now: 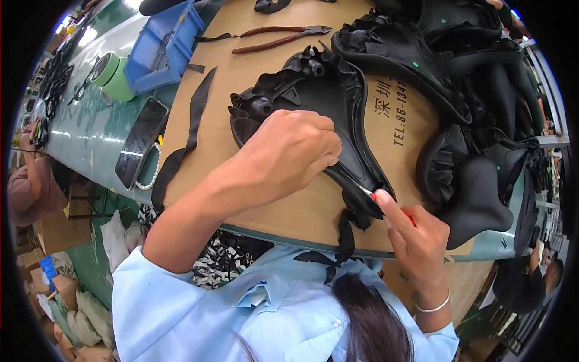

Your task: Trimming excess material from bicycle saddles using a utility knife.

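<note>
The saddle (345, 90) lies underside up on the cardboard (271, 78) that covers part of the desk (66, 136), its narrow end toward the person; the left hand (295, 145) is over its middle, fingers curled in together; I cannot tell whether they clamp anything. The right hand (421, 235) is at the narrow end, fingers clamped on a red tool (373, 196), its pale tip at the saddle's edge.

Beyond the saddle lie red-handled pliers (304, 31); to its left, a long black strip (194, 123) runs across the cardboard; farther left are a phone (142, 145) with a beaded strap (158, 161), a green jar (119, 83) and a blue bin (137, 75); more black saddles (395, 57) crowd the right side.
</note>
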A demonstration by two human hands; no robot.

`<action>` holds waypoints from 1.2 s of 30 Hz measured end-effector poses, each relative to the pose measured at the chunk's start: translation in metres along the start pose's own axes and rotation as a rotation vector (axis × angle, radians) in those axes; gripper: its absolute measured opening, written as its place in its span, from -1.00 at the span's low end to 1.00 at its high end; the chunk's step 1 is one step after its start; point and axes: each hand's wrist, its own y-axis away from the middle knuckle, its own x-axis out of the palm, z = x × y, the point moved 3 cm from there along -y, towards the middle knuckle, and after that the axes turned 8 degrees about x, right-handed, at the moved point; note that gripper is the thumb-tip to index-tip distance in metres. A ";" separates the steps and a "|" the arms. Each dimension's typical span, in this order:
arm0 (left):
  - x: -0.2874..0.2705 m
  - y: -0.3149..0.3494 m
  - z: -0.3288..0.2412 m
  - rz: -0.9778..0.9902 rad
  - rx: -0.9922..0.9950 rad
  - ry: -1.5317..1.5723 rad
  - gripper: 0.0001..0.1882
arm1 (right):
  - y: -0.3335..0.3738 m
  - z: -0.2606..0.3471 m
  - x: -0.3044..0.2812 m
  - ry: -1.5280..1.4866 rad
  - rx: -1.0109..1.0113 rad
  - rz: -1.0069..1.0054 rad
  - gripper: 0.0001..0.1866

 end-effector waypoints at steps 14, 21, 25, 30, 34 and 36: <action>0.014 0.006 -0.024 -0.039 -0.246 -0.097 -0.89 | 0.000 -0.022 -0.043 0.194 0.078 0.134 -0.43; 0.022 -0.032 0.002 0.153 -0.335 0.371 -0.78 | 0.030 0.004 0.003 -1.007 0.832 0.217 -0.37; 0.017 -0.032 0.007 0.164 -0.413 0.486 -0.79 | 0.021 0.020 0.015 -1.211 0.918 0.407 -0.39; 0.023 -0.026 0.017 0.068 -0.549 0.902 -0.85 | 0.025 0.045 0.019 -1.256 0.917 0.525 -0.35; 0.018 -0.020 0.026 -0.119 -0.564 1.185 -0.87 | 0.021 0.048 0.005 -1.296 0.965 0.621 -0.36; 0.014 -0.015 0.029 -0.235 -0.562 1.266 -0.83 | 0.027 0.054 -0.006 -1.331 0.873 0.754 -0.42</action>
